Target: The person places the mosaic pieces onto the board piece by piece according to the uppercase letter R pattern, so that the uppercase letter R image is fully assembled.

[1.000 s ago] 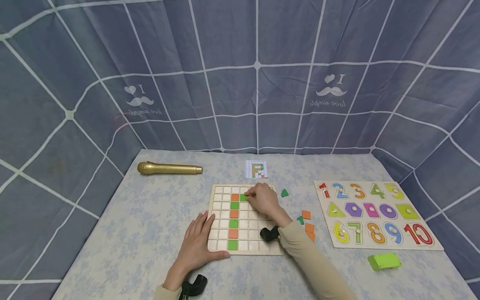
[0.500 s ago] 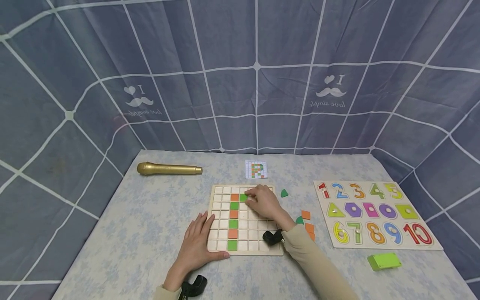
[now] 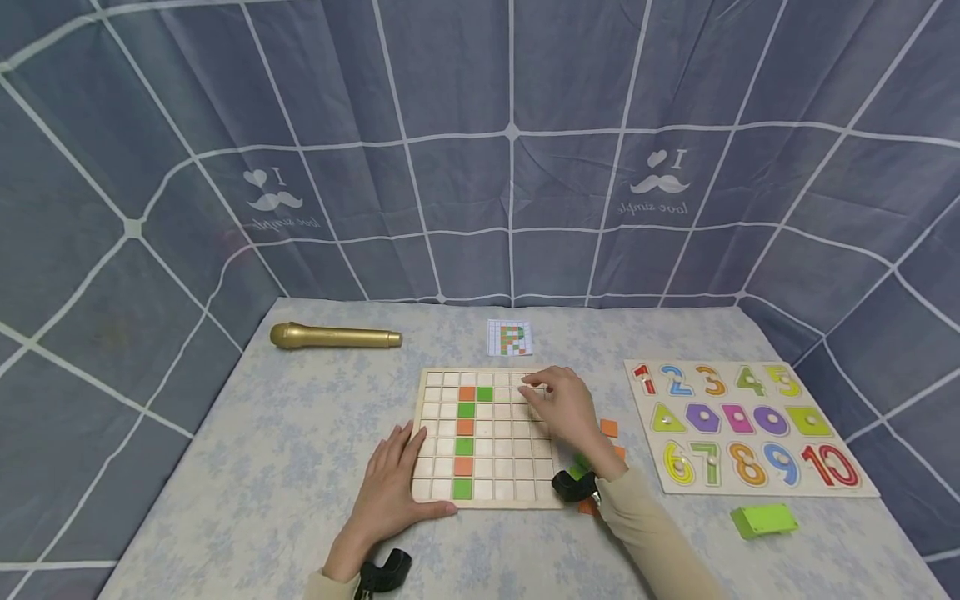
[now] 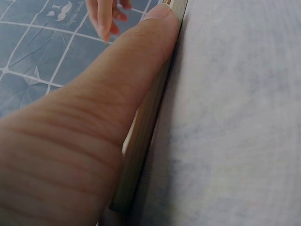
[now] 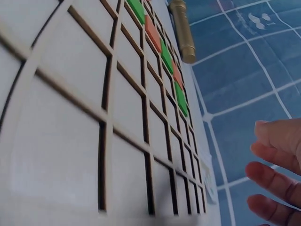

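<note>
A wooden grid board [image 3: 510, 467] lies on the table, with a column of orange and green square tiles set in its cells. Beside the top orange tile [image 3: 467, 392] sits a single green tile [image 3: 484, 393]. My left hand [image 3: 393, 479] rests at the board's left and front edges, fingers straight; the left wrist view shows the thumb [image 4: 136, 52] along the edge. Over the board's upper right corner hovers my right hand [image 3: 562, 408], fingers loosely bent. Nothing shows between its fingertips [image 5: 261, 134] in the right wrist view.
Loose tiles, including an orange one [image 3: 608, 427], lie right of the board, partly hidden by the right arm. A pattern card [image 3: 510, 337] is behind the board. Around stand a gold microphone [image 3: 337, 336], a number puzzle [image 3: 652, 450] and a green block [image 3: 765, 521].
My right hand has let go of the green tile in the second row and moved right. That tile now shows fully in its cell. The left hand stays in place.
</note>
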Motion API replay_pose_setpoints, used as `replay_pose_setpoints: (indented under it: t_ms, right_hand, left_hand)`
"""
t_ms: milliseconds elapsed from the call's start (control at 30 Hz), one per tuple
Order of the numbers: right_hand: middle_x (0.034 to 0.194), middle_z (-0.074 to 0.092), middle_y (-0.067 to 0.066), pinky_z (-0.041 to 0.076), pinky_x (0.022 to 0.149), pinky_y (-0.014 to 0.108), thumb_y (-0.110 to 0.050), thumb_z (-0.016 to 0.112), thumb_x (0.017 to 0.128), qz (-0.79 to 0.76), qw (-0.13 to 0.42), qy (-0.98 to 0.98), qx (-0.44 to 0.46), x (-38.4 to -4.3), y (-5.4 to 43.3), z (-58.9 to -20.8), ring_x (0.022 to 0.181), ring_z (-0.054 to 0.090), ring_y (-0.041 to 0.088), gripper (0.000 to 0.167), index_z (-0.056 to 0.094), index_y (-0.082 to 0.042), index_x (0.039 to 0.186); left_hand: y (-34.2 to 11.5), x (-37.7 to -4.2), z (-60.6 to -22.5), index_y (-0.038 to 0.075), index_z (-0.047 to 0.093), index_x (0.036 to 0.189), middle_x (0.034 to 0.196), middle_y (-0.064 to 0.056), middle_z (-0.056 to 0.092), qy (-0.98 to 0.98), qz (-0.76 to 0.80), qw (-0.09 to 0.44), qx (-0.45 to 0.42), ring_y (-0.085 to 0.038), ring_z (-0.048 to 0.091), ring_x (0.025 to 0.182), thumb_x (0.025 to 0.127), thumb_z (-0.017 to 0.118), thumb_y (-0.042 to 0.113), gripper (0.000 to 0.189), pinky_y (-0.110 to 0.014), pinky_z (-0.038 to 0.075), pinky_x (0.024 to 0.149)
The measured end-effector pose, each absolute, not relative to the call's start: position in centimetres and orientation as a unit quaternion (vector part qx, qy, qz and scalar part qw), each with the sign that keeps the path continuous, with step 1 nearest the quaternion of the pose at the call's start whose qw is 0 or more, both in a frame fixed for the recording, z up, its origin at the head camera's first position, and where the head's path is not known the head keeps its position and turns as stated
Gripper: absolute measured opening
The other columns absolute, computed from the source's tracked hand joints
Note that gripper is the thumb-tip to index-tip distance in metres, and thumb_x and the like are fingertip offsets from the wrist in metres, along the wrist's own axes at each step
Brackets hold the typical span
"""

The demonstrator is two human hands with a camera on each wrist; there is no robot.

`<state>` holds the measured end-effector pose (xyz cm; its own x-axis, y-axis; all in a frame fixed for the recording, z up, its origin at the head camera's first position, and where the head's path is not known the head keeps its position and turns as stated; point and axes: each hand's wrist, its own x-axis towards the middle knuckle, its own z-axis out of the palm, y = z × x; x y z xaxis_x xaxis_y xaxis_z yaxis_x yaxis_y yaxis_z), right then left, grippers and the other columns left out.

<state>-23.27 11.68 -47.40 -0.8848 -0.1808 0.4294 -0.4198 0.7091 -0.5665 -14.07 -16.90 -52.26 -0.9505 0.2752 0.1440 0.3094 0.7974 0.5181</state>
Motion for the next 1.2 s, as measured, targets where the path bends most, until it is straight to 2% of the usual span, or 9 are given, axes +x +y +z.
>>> replay_pose_setpoints:
  t_ms: [300, 533, 833, 1200]
  right_hand:
    - [0.084, 0.068, 0.004, 0.046, 0.057, 0.035, -0.022, 0.079, 0.080, 0.335, 0.210, -0.912, 0.108, -22.1, 15.6, -46.9, 0.073, 0.056, 0.022, 0.021, 0.076, -0.009, 0.096]
    - [0.086, 0.067, 0.005, 0.045, 0.055, 0.033, -0.023, 0.079, 0.080, 0.325, 0.199, -0.923, 0.061, -21.2, 18.4, -46.8, 0.074, 0.056, 0.022, 0.024, 0.076, -0.008, 0.097]
    - [0.080, 0.062, 0.001, 0.037, 0.049, 0.030, -0.023, 0.078, 0.080, 0.315, 0.132, -0.939, 0.028, -20.1, 20.9, -47.1, 0.063, 0.045, 0.017, 0.025, 0.076, -0.006, 0.099]
    - [0.080, 0.061, 0.002, 0.038, 0.052, 0.031, -0.021, 0.078, 0.079, 0.303, 0.067, -0.951, 0.007, -19.9, 22.0, -47.5, 0.066, 0.048, 0.018, 0.023, 0.075, -0.005, 0.095]
  left_hand:
    - [-17.0, -14.2, -52.1, 0.004, 0.031, 0.149, 0.150, -0.022, 0.025, -0.947, -0.280, 0.028, -0.155, -0.039, 0.013, 0.140, 0.063, 0.070, 0.074, 0.117, -0.057, 0.015, 0.109]
    - [-16.9, -14.3, -52.1, 0.004, 0.032, 0.148, 0.150, -0.022, 0.026, -0.948, -0.276, 0.036, -0.154, -0.039, 0.014, 0.139, 0.062, 0.071, 0.073, 0.117, -0.056, 0.015, 0.109]
    - [-16.8, -14.2, -52.0, 0.003, 0.033, 0.147, 0.149, -0.023, 0.027, -0.947, -0.277, 0.043, -0.156, -0.039, 0.016, 0.139, 0.060, 0.072, 0.072, 0.118, -0.055, 0.015, 0.109]
    - [-16.7, -14.2, -52.3, 0.004, 0.032, 0.148, 0.149, -0.022, 0.026, -0.946, -0.284, 0.042, -0.155, -0.039, 0.015, 0.139, 0.062, 0.072, 0.072, 0.117, -0.055, 0.014, 0.109]
